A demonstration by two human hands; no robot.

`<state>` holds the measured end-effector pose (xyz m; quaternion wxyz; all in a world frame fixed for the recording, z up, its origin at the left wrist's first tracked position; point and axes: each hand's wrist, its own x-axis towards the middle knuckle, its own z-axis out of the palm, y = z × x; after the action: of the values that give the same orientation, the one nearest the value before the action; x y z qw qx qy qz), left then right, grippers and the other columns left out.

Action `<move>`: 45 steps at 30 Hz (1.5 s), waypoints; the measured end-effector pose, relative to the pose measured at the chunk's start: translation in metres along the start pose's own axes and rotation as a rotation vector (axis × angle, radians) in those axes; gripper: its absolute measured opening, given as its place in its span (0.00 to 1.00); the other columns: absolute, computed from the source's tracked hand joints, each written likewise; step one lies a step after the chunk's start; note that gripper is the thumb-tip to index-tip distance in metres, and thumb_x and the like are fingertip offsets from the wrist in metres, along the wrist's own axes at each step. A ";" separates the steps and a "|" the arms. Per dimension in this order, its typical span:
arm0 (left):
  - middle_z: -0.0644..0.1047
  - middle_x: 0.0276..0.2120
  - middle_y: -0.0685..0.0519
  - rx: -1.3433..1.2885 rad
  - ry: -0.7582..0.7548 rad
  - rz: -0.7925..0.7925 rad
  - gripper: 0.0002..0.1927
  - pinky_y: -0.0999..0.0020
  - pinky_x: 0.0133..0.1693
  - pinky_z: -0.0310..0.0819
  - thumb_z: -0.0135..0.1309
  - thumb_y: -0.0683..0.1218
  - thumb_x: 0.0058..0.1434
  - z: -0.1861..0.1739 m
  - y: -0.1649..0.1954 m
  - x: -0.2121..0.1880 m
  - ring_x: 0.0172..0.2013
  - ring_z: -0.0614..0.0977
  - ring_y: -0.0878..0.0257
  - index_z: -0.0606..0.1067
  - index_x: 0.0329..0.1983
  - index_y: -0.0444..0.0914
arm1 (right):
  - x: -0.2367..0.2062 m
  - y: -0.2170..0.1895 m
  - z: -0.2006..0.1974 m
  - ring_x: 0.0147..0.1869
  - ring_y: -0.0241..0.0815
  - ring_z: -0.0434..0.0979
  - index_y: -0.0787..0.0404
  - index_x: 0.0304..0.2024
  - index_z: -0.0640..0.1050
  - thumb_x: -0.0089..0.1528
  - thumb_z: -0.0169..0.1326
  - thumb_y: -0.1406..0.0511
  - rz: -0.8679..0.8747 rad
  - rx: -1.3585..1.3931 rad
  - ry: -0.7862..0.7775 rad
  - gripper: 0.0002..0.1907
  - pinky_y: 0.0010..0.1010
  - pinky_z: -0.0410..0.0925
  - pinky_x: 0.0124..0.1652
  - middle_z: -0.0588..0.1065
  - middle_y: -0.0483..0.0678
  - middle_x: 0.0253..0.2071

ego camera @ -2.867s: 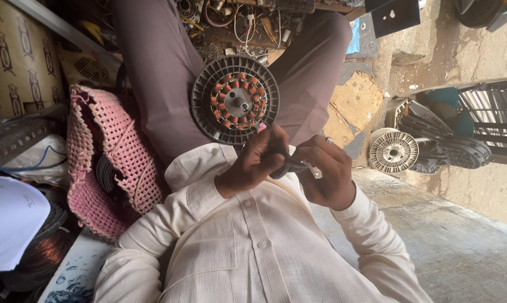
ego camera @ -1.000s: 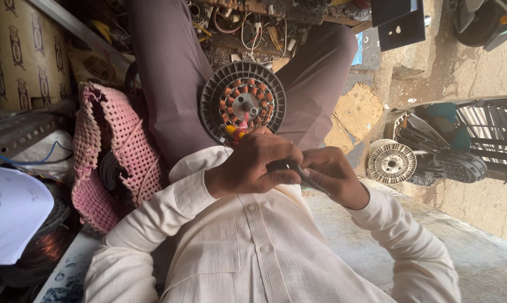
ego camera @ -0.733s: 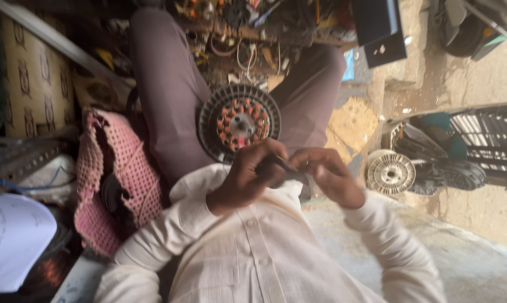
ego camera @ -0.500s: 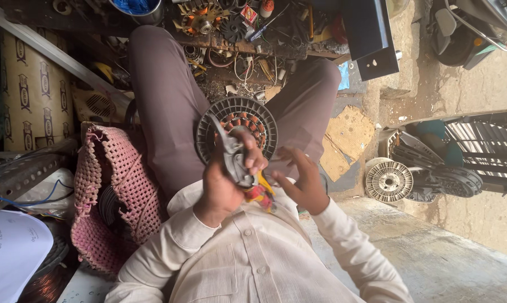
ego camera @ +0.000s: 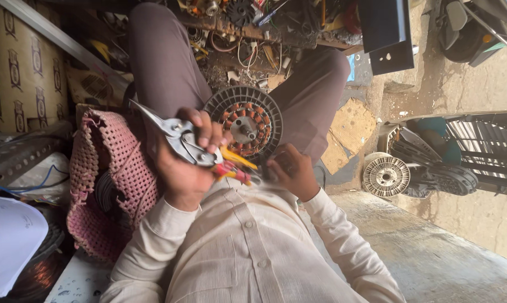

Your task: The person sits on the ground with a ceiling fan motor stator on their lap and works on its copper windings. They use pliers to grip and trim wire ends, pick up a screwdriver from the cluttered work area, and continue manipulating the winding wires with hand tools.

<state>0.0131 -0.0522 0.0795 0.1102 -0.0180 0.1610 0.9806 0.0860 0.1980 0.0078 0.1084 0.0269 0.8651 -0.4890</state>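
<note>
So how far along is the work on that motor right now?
Done: copper coils sit all round the open stator in the lap. In hand: the left hand grips pliers; the right hand pinches something too blurred to tell beside it. Left: the stator is still uncovered, its windings bare.

Pink crocheted mat [ego camera: 116,185] lying beside copper wire coil [ego camera: 37,272] w/ white paper sheet [ego camera: 6,247]; second rotor disc [ego camera: 385,176] sitting near cardboard scrap [ego camera: 349,134].
</note>
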 end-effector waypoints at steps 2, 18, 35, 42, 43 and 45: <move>0.64 0.27 0.55 0.011 0.028 0.014 0.28 0.63 0.44 0.62 0.34 0.66 0.75 -0.002 0.006 -0.001 0.30 0.66 0.64 0.69 0.43 0.39 | -0.004 -0.003 0.011 0.31 0.40 0.84 0.64 0.44 0.71 0.58 0.66 0.67 -0.004 -0.043 -0.042 0.18 0.29 0.73 0.32 0.82 0.50 0.31; 0.75 0.42 0.50 0.023 0.078 -0.222 0.35 0.69 0.37 0.68 0.36 0.71 0.69 -0.031 -0.006 0.003 0.34 0.75 0.64 0.72 0.46 0.35 | 0.006 0.001 0.024 0.32 0.29 0.81 0.64 0.39 0.71 0.55 0.67 0.67 0.013 -0.015 -0.052 0.18 0.25 0.72 0.34 0.80 0.47 0.29; 0.75 0.34 0.51 0.194 -0.028 -0.431 0.29 0.74 0.28 0.67 0.41 0.65 0.74 -0.047 -0.055 0.029 0.31 0.75 0.67 0.67 0.59 0.37 | -0.005 0.064 -0.061 0.40 0.29 0.77 0.61 0.36 0.74 0.56 0.64 0.75 0.340 0.412 -0.297 0.12 0.25 0.72 0.39 0.74 0.37 0.34; 0.78 0.37 0.46 0.121 -0.077 -0.412 0.36 0.74 0.32 0.69 0.36 0.71 0.71 -0.042 -0.020 0.028 0.26 0.74 0.66 0.71 0.49 0.34 | 0.027 0.054 -0.131 0.40 0.36 0.81 0.65 0.32 0.78 0.56 0.63 0.76 0.243 0.351 -0.322 0.07 0.27 0.72 0.38 0.79 0.46 0.32; 0.77 0.35 0.47 0.068 -0.088 -0.362 0.36 0.73 0.32 0.68 0.36 0.71 0.71 -0.043 -0.010 0.030 0.26 0.73 0.66 0.71 0.49 0.34 | 0.039 0.043 -0.137 0.42 0.36 0.80 0.65 0.33 0.78 0.57 0.62 0.77 0.207 0.390 -0.277 0.06 0.27 0.71 0.39 0.78 0.46 0.33; 0.75 0.32 0.48 -0.035 -0.104 -0.265 0.37 0.71 0.31 0.67 0.36 0.72 0.71 -0.046 0.012 0.031 0.26 0.72 0.66 0.73 0.48 0.33 | 0.069 0.017 -0.133 0.43 0.35 0.79 0.65 0.34 0.77 0.60 0.60 0.76 0.048 0.394 -0.171 0.05 0.27 0.72 0.43 0.78 0.45 0.35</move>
<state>-0.0200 -0.0717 0.0374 0.2468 0.0099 0.1340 0.9597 -0.0005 0.3162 0.0448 0.1858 0.0266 0.7394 -0.6466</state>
